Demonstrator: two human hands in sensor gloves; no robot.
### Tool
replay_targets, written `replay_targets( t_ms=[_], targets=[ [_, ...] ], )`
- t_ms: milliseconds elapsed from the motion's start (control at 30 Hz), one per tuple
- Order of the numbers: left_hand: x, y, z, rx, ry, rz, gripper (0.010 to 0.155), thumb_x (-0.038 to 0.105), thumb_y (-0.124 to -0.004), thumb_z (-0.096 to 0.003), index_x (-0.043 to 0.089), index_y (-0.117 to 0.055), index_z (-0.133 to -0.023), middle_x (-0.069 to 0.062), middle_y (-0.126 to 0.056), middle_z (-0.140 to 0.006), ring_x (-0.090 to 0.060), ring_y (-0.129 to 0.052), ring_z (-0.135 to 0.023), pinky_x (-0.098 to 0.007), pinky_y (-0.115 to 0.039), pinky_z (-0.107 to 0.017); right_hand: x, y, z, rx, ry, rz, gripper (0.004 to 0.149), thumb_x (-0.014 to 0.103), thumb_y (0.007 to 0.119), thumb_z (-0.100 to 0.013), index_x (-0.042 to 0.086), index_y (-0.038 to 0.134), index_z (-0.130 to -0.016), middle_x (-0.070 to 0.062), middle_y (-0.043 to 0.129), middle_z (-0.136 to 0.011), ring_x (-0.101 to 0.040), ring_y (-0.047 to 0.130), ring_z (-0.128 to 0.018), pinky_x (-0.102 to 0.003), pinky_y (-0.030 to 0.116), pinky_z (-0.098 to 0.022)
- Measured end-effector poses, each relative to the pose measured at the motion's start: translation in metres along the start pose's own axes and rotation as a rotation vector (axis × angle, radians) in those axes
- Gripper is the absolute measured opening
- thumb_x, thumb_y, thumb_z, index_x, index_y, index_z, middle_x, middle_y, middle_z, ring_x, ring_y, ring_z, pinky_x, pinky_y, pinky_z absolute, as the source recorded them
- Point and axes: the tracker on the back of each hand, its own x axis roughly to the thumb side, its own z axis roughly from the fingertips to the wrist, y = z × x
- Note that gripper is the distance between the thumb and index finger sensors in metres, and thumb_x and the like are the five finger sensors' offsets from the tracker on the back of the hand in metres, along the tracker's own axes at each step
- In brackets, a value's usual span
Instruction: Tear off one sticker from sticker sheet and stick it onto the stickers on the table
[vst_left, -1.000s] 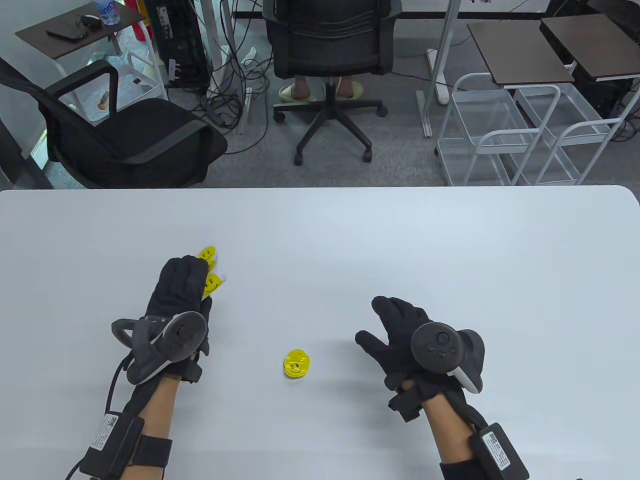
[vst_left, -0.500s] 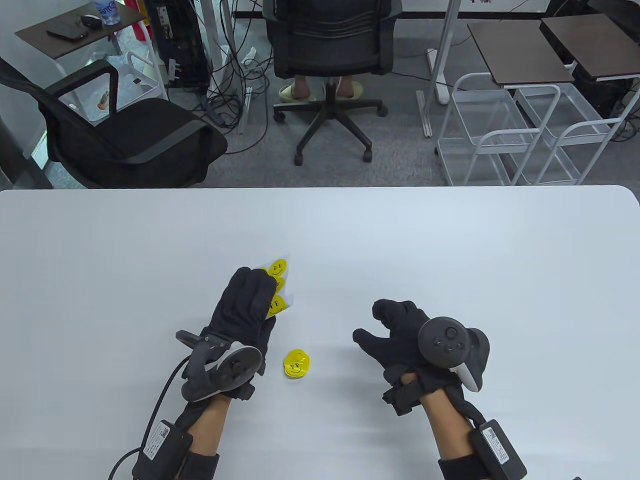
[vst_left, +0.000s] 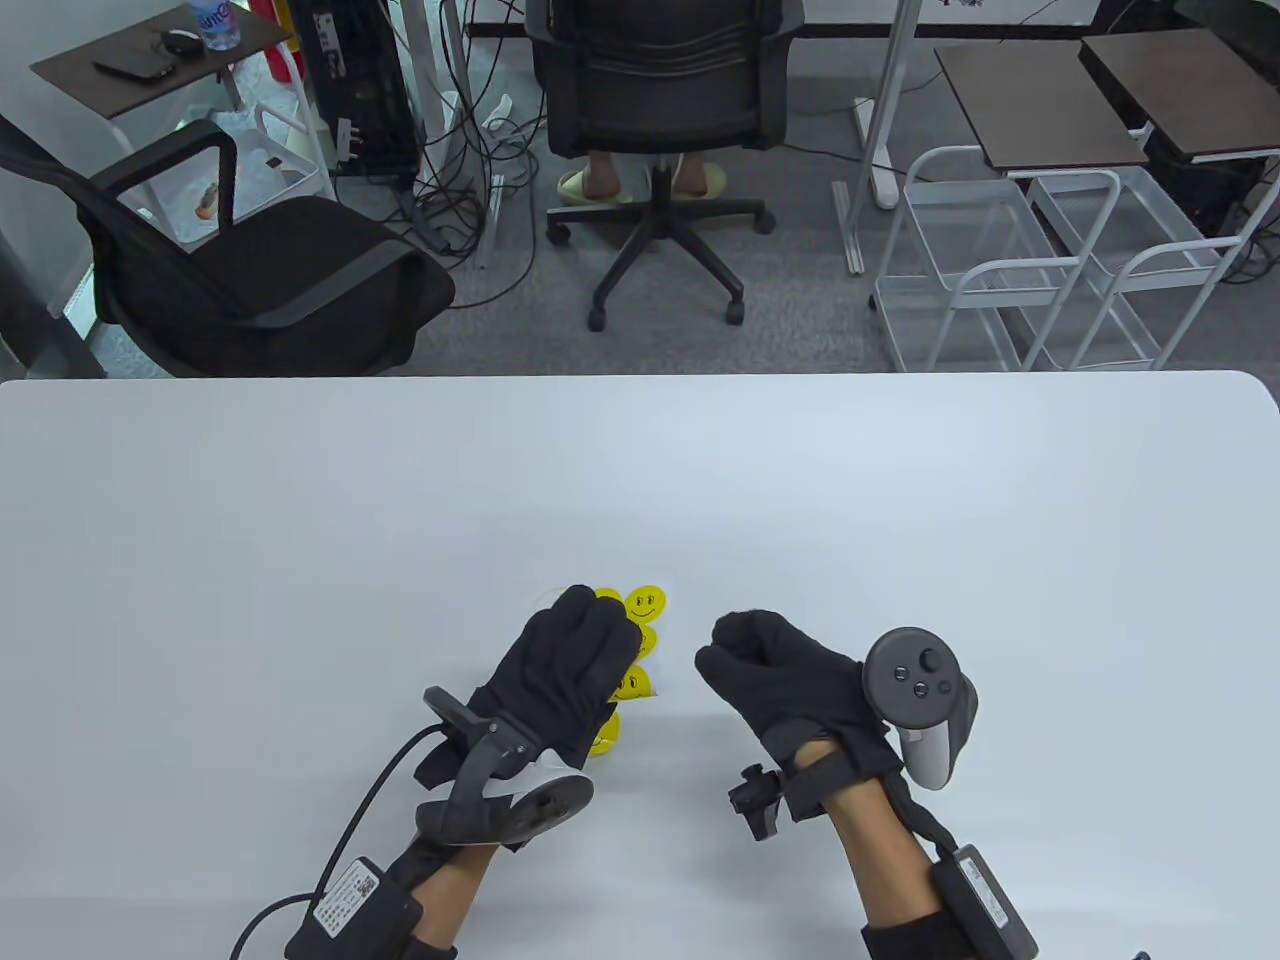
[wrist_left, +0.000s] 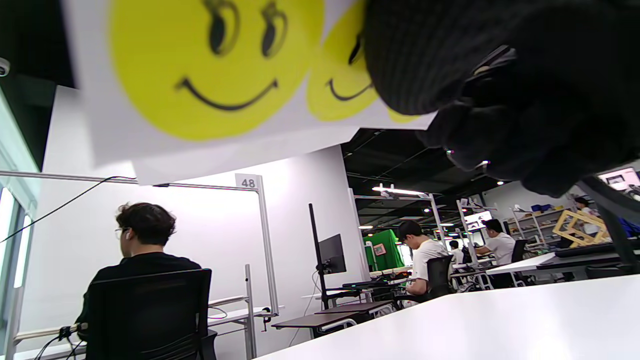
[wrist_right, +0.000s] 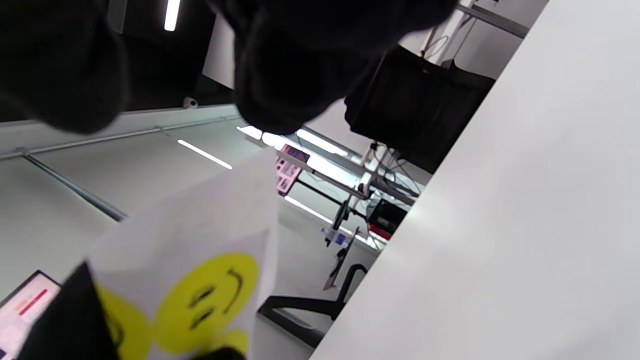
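My left hand (vst_left: 565, 670) holds a white sticker sheet (vst_left: 645, 640) with yellow smiley stickers, lifted above the table near the front middle. The sheet fills the top of the left wrist view (wrist_left: 210, 75) and shows at the lower left of the right wrist view (wrist_right: 200, 280). The pile of yellow smiley stickers on the table (vst_left: 607, 735) is mostly hidden under my left hand; only a yellow edge shows. My right hand (vst_left: 760, 665) is empty, fingers curled, just right of the sheet and not touching it.
The white table (vst_left: 900, 520) spreads wide around both hands. Beyond its far edge stand office chairs (vst_left: 660, 130), a white wire cart (vst_left: 1010, 270) and small side tables.
My left hand has carried the sticker sheet right and toward me, over the sticker pile. My right hand has shifted slightly left and its fingers have curled in.
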Motion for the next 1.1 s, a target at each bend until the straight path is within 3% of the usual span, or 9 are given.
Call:
replay_targets(
  t_ms=[167, 267, 367, 467, 533, 667, 767, 900, 1100],
  targets=[
    [0.017, -0.003, -0.003, 0.003, -0.050, -0.031, 0.071, 0.034, -0.081, -0.0483, 0.021, -0.047, -0.109, -0.009, -0.056, -0.117, -0.038, -0.056, -0.108, -0.049, -0.064, -0.075, -0.010, 0.009, -0.003, 0.042, 0.096, -0.092, 0.070, 0.063, 0.083, -0.044, 0.006, 0.082, -0.084, -0.003, 0.093, -0.054, -0.003, 0.084, -0.012, -0.025, 0.076, -0.001],
    [0.029, -0.005, -0.003, 0.004, -0.101, -0.077, 0.071, 0.034, -0.081, -0.0483, 0.020, -0.047, -0.109, -0.009, -0.056, -0.116, -0.038, -0.057, -0.108, -0.049, -0.064, -0.075, -0.014, 0.014, -0.004, 0.058, 0.143, -0.147, 0.062, 0.056, 0.082, -0.048, 0.005, 0.083, -0.083, -0.003, 0.093, -0.053, -0.003, 0.083, -0.011, -0.026, 0.076, 0.000],
    [0.035, -0.008, -0.003, -0.007, -0.126, -0.091, 0.071, 0.034, -0.081, -0.0482, 0.020, -0.048, -0.109, -0.009, -0.056, -0.116, -0.038, -0.057, -0.107, -0.049, -0.065, -0.074, -0.013, 0.014, -0.003, 0.034, 0.147, -0.158, 0.046, 0.042, 0.080, -0.051, 0.007, 0.085, -0.080, -0.002, 0.094, -0.050, -0.003, 0.083, -0.009, -0.026, 0.076, 0.001],
    [0.037, -0.009, -0.003, -0.019, -0.131, -0.080, 0.072, 0.035, -0.081, -0.0482, 0.020, -0.047, -0.109, -0.010, -0.055, -0.117, -0.039, -0.056, -0.108, -0.049, -0.064, -0.075, -0.010, 0.014, -0.002, 0.024, 0.130, -0.101, 0.043, 0.039, 0.080, -0.050, 0.008, 0.085, -0.079, -0.001, 0.093, -0.049, -0.003, 0.083, -0.009, -0.026, 0.076, 0.001],
    [0.035, -0.008, -0.003, -0.027, -0.127, -0.079, 0.075, 0.040, -0.081, -0.0477, 0.020, -0.044, -0.110, -0.011, -0.051, -0.118, -0.040, -0.052, -0.109, -0.050, -0.061, -0.075, -0.009, 0.012, 0.000, -0.022, 0.111, -0.074, 0.043, 0.039, 0.080, -0.050, 0.008, 0.085, -0.079, -0.001, 0.093, -0.049, -0.003, 0.083, -0.008, -0.026, 0.076, 0.001],
    [0.018, -0.005, -0.002, -0.039, -0.037, -0.022, 0.097, 0.063, -0.077, -0.0432, 0.016, -0.027, -0.112, -0.017, -0.030, -0.120, -0.046, -0.033, -0.109, -0.055, -0.049, -0.077, -0.005, 0.007, 0.002, -0.089, 0.073, -0.075, 0.043, 0.039, 0.080, -0.050, 0.008, 0.085, -0.078, 0.000, 0.093, -0.048, -0.002, 0.083, -0.008, -0.025, 0.075, 0.002],
    [-0.005, -0.003, 0.004, 0.031, 0.147, 0.207, 0.106, 0.070, -0.068, -0.0418, 0.012, -0.014, -0.111, -0.023, -0.016, -0.118, -0.052, -0.024, -0.107, -0.059, -0.042, -0.076, -0.002, 0.006, 0.004, -0.081, 0.047, -0.082, 0.042, 0.039, 0.080, -0.050, 0.008, 0.085, -0.078, 0.000, 0.093, -0.048, -0.002, 0.083, -0.008, -0.026, 0.075, 0.002],
    [-0.037, -0.015, 0.017, 0.109, 0.487, 0.718, 0.115, 0.069, -0.074, -0.0415, 0.004, -0.004, -0.107, -0.028, -0.007, -0.115, -0.054, -0.022, -0.105, -0.059, -0.041, -0.076, 0.005, 0.009, 0.008, -0.057, -0.009, -0.045, 0.042, 0.039, 0.080, -0.050, 0.008, 0.085, -0.078, 0.000, 0.093, -0.048, -0.002, 0.083, -0.008, -0.026, 0.076, 0.001],
    [-0.064, -0.051, 0.032, -0.019, 0.660, 1.353, 0.124, 0.072, -0.080, -0.0405, 0.001, -0.002, -0.106, -0.030, -0.010, -0.115, -0.054, -0.033, -0.107, -0.054, -0.052, -0.077, 0.009, 0.016, 0.008, -0.006, -0.065, -0.044, 0.042, 0.039, 0.080, -0.050, 0.008, 0.085, -0.078, 0.000, 0.093, -0.048, -0.003, 0.083, -0.008, -0.026, 0.076, 0.001]
  ],
)
